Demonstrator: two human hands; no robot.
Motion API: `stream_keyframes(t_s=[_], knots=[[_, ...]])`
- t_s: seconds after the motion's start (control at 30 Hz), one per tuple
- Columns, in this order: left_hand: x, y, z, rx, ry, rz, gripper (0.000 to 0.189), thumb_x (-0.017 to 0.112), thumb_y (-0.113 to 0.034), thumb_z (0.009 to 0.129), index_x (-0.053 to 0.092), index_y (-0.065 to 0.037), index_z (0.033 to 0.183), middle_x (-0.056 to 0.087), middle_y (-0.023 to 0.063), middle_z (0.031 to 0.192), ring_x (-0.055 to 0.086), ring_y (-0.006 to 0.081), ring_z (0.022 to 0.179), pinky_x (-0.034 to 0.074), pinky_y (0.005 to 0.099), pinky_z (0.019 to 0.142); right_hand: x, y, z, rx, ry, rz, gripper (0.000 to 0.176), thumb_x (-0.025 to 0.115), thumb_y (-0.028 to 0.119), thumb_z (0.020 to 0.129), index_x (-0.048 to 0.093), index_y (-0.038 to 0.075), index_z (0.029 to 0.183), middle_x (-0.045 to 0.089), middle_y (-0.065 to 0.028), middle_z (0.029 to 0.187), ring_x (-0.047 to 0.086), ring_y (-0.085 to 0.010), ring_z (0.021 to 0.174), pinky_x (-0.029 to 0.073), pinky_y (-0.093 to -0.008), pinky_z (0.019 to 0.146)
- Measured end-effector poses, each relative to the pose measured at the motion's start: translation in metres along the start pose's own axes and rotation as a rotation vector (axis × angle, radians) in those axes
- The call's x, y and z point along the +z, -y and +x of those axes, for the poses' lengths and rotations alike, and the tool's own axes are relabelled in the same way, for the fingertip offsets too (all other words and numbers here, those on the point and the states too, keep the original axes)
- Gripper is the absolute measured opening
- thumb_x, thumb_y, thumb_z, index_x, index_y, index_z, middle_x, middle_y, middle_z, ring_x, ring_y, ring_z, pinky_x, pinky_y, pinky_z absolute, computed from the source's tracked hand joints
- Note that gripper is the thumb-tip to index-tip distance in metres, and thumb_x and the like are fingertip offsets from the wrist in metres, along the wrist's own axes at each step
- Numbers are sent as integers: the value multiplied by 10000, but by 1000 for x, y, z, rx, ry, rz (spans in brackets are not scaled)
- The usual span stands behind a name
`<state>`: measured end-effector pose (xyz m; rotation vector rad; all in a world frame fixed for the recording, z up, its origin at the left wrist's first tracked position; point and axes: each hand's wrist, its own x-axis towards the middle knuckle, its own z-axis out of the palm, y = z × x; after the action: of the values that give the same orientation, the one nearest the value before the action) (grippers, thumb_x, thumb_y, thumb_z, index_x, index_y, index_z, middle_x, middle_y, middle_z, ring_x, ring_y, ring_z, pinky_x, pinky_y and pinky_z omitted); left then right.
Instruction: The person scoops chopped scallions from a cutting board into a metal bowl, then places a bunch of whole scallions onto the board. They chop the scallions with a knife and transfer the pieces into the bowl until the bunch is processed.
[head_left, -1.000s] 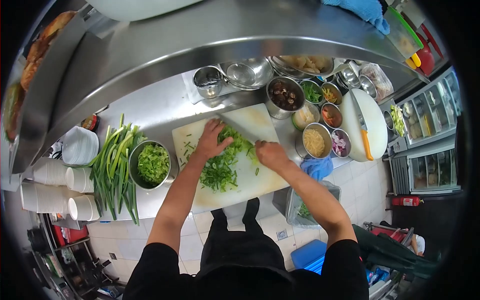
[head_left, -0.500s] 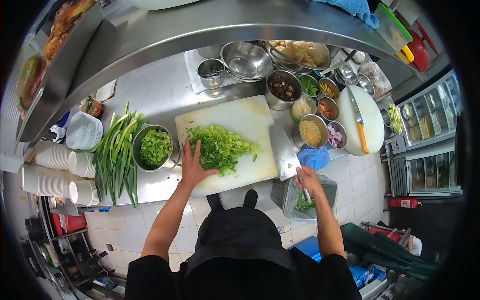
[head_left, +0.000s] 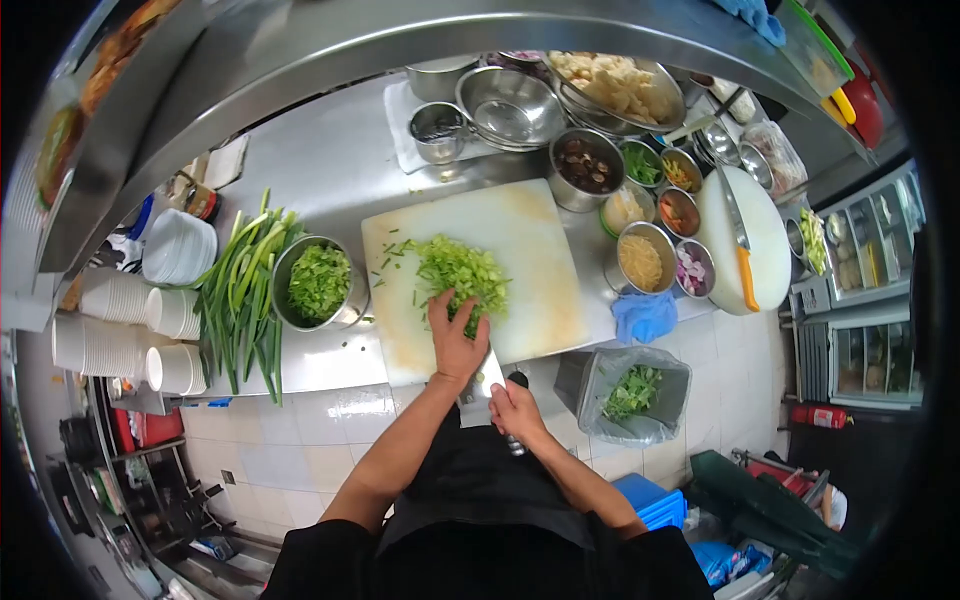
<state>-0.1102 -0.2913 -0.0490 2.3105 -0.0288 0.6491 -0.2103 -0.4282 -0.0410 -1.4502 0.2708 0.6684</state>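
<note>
A heap of chopped greens (head_left: 468, 270) lies on the white cutting board (head_left: 540, 300), with small green bits scattered at its left. Fingers apart, my left hand (head_left: 460, 340) rests on the near side of the heap. My right hand (head_left: 517, 412) is closed around the handle of a cleaver (head_left: 490, 374). The blade reaches over the board's near edge, close beside my left hand, which hides part of it. Left of the board stands a metal pot (head_left: 357, 292) with more chopped greens in it.
Long green onions (head_left: 250, 290) and stacked white bowls (head_left: 100, 342) lie to the left. Metal containers of ingredients, such as shredded yellow strips (head_left: 640, 262), stand at right. An orange-handled knife (head_left: 748, 275) rests on a round board (head_left: 770, 240). Below is a lined bin (head_left: 665, 410).
My right hand has brought the cleaver from the board's right side to its near edge. My left hand has moved right onto the greens, and the heap is now more compact.
</note>
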Motion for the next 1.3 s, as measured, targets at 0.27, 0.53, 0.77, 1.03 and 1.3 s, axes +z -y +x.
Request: stream_keyframes(t_s=[0.27,0.53,0.77,1.03,1.3], knots=[[-41,-35,17,54,-124,-36,331,733,-116,745,665,-62,1063,471,219,1274,405,437,1212,353,509,1031,6,17,-25,-156,25,16,320,477,287,1024,508,53,807,491,6,589,454,-64,442,380,-244,388],[-151,45,91,-142,-297,304,296,680,-212,829,673,-27,1060,522,250,1190,505,421,1098,411,481,953,110,153,34,-49,446,-147,266,469,200,995,462,36,786,503,-35,615,465,-133,428,407,-299,394],[-159,150,139,-85,-227,518,297,700,-312,815,724,-52,956,636,200,1062,562,389,1023,435,467,909,80,183,33,154,358,-136,217,500,204,981,485,21,865,521,-45,651,479,-126,466,412,-306,384],[-89,90,140,124,-1,-81,170,705,-120,826,710,-17,961,653,177,1063,610,360,989,491,432,903,-111,109,7,-52,-47,-96,321,513,277,1003,532,41,786,541,-34,624,488,-110,453,410,-270,390],[2,61,119,337,512,-65,674,750,-489,742,600,-88,1262,503,182,1296,410,383,1251,266,535,1100,-135,73,30,53,-175,98,270,547,272,989,525,63,820,520,-20,617,466,-106,445,392,-268,377]])
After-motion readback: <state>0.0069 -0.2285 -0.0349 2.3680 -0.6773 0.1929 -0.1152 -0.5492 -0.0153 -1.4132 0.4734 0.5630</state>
